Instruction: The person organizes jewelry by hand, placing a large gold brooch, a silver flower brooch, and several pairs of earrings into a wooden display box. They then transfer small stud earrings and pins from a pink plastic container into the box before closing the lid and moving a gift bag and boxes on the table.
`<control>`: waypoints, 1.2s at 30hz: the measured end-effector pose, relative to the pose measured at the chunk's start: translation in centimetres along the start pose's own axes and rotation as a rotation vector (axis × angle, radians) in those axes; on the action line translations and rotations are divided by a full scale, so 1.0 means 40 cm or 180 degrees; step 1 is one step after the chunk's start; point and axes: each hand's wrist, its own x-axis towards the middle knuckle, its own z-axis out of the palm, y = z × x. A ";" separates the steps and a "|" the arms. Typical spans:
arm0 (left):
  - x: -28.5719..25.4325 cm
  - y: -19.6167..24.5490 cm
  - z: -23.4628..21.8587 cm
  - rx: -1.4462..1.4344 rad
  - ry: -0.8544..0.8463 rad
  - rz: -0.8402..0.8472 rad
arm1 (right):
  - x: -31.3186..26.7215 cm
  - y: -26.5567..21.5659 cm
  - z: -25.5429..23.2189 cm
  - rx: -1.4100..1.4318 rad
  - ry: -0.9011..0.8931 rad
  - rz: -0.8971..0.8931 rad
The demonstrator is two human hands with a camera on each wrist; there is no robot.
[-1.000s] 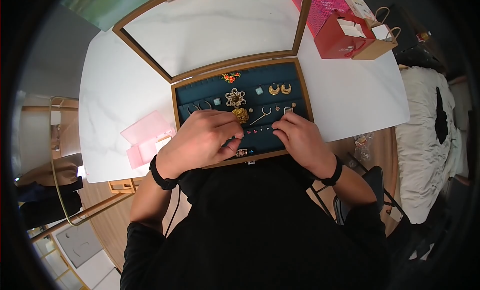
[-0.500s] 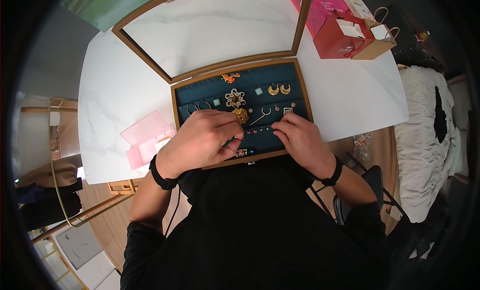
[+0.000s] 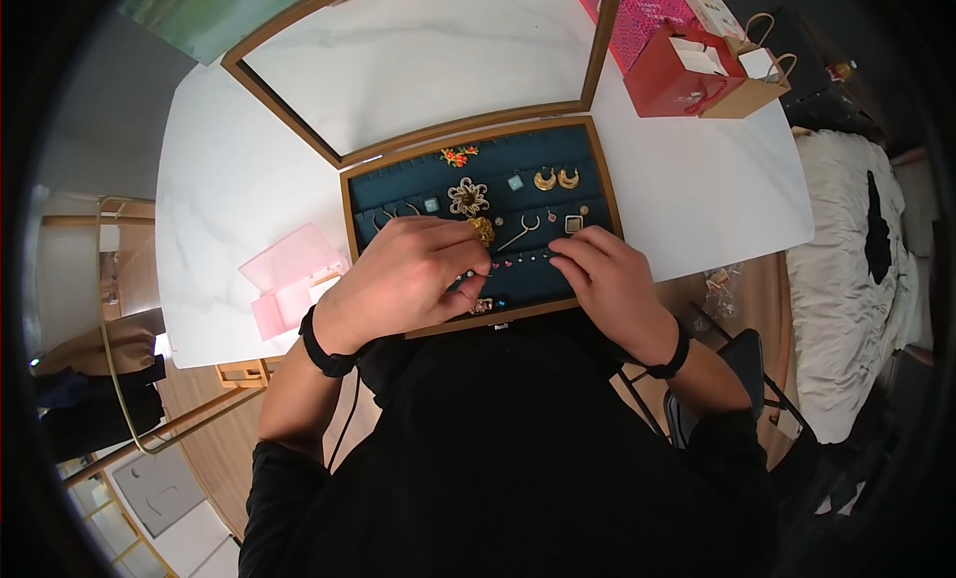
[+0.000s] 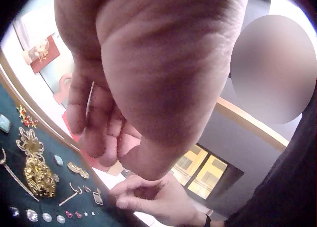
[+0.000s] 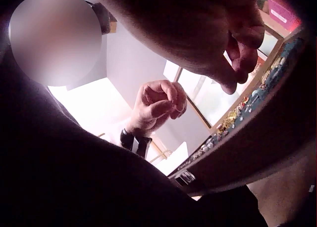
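A wooden-framed jewellery case (image 3: 619, 220) with a dark teal lining lies open on the table. My left hand (image 3: 403, 279) hovers over its left part, fingers curled and thumb bent toward them; whether anything tiny is between them cannot be told. At the right end of a row of small studs (image 3: 520, 259) is my right hand (image 3: 617, 294), its thumb and index fingertips slightly apart. Above the hands sit a gold flower piece (image 3: 482, 230), a petalled brooch (image 3: 468, 196), a square-ended earring (image 3: 574, 223) and gold crescent earrings (image 3: 545, 179). The left wrist view shows several pale studs (image 4: 47, 217) in the row.
The raised glass lid (image 3: 289, 110) leans away behind the case. An open pink box (image 3: 284, 299) lies to the left on the white table (image 3: 229, 160). At the back right stand a red bag (image 3: 672, 80) and a brown paper bag (image 3: 742, 100).
My right hand has shifted slightly right, uncovering a small stud at the row's end and the square-ended earring. The left hand has barely moved.
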 end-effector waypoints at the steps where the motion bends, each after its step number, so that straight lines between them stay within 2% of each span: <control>1: 0.007 0.002 0.001 0.0011 -0.0003 0.0001 | 0.004 -0.013 -0.013 0.0005 0.0009 -0.0005; 3: 0.029 0.008 0.002 -0.0052 0.0063 0.0046 | 0.016 -0.039 -0.038 0.0839 -0.0126 0.0240; 4: 0.043 0.012 0.001 -0.0033 0.0053 0.0060 | 0.021 -0.045 -0.041 0.0843 -0.0101 0.0233; 6: 0.073 0.021 -0.001 -0.0071 0.0070 0.0184 | 0.029 -0.053 -0.042 0.1830 -0.0124 0.0418; 13: 0.131 0.039 0.018 -0.0080 0.0041 0.0264 | 0.016 -0.030 -0.021 0.2774 -0.0116 0.0820; 15: 0.141 0.042 0.020 -0.0079 0.0063 0.0282 | 0.017 -0.020 -0.022 0.3380 -0.0199 0.0963; 19: 0.158 0.050 0.024 -0.0146 0.0061 0.0294 | 0.017 -0.001 -0.038 0.3667 -0.0315 0.1135; 21: 0.163 0.056 0.027 -0.0536 0.0088 0.0150 | 0.014 0.015 -0.037 0.4221 -0.0469 0.1257; 24: 0.165 0.057 0.033 -0.0796 0.0070 0.0085 | 0.007 0.037 -0.027 0.4605 -0.0528 0.1147; 27: 0.165 0.060 0.039 -0.1030 0.0029 0.0024 | -0.002 0.055 -0.024 0.4613 -0.0682 0.1098; 36: 0.177 0.062 0.054 -0.0886 0.0000 0.0180 | -0.012 0.074 -0.022 0.4639 -0.0697 0.1191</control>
